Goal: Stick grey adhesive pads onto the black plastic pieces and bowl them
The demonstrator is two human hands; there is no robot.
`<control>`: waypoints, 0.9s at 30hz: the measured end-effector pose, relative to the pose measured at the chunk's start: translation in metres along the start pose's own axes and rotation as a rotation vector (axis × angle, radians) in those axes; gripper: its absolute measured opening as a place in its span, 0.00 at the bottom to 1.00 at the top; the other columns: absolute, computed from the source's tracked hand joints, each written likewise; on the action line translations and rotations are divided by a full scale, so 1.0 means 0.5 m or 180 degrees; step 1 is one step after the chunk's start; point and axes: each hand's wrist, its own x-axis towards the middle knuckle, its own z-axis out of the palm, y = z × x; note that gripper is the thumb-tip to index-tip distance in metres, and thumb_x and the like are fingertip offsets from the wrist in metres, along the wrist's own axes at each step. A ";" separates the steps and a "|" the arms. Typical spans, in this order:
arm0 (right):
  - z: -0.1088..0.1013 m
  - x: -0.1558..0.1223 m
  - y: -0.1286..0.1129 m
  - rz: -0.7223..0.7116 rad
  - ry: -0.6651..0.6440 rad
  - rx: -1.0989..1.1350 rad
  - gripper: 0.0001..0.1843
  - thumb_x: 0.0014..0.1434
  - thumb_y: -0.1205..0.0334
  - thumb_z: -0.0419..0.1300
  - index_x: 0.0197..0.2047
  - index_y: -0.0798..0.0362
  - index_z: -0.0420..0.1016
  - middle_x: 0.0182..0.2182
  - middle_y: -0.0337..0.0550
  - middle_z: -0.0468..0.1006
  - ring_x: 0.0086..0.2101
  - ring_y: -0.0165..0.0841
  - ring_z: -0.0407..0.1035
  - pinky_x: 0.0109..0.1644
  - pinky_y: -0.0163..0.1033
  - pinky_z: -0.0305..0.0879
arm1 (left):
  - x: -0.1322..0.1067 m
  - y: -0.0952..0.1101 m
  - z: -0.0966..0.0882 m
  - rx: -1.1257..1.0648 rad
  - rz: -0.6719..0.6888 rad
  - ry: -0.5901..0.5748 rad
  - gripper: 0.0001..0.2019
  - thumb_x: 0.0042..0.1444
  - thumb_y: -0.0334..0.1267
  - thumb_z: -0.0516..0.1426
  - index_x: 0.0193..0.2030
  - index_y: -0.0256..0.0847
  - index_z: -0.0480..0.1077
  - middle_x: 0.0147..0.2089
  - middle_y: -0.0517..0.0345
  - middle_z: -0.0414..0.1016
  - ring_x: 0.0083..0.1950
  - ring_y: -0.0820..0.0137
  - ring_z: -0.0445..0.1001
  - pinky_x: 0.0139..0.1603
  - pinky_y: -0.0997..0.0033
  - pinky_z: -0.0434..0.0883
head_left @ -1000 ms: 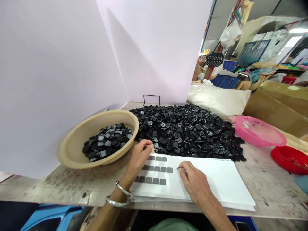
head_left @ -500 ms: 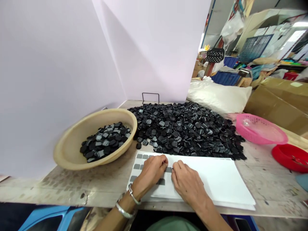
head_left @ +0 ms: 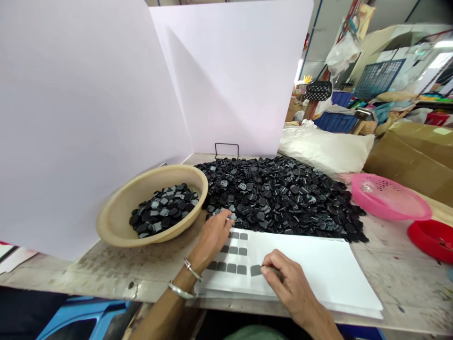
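Note:
My left hand point(head_left: 214, 234) reaches over the left end of the white sheets point(head_left: 311, 269), its fingers stretched out to the near edge of a heap of small black plastic pieces point(head_left: 279, 193). Its fingertips are at the loose pieces; no piece shows clearly in them. Lower and to the right, my right hand point(head_left: 288, 285) pinches the edge of a small grey sticker point(head_left: 255, 270) with thumb and forefinger. This sticker is tilted, just right of the rows of grey stickers point(head_left: 231, 268) on the top sheet. My left forearm hides part of those rows.
Left of the heap stands a beige basin point(head_left: 106, 224) partly filled with black and grey pieces. To the right are a pink basket point(head_left: 392, 198) and a red bowl point(head_left: 424, 241). White panels point(head_left: 233, 71) stand behind, with a white sack point(head_left: 325, 146) beside them.
My left hand has moved from the sticker rows up and left to the heap. My right hand has moved down and right, now with a sticker at its fingertips. The view has shifted slightly.

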 end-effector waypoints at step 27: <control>0.021 -0.055 0.039 0.1212 -0.0057 0.2646 0.25 0.54 0.53 0.61 0.54 0.49 0.71 0.28 0.35 0.66 0.19 0.22 0.55 0.21 0.30 0.53 | -0.138 0.104 0.095 -0.2991 0.0051 -0.0929 0.05 0.51 0.31 0.57 0.34 0.38 0.73 0.27 0.63 0.70 0.28 0.75 0.67 0.31 0.76 0.63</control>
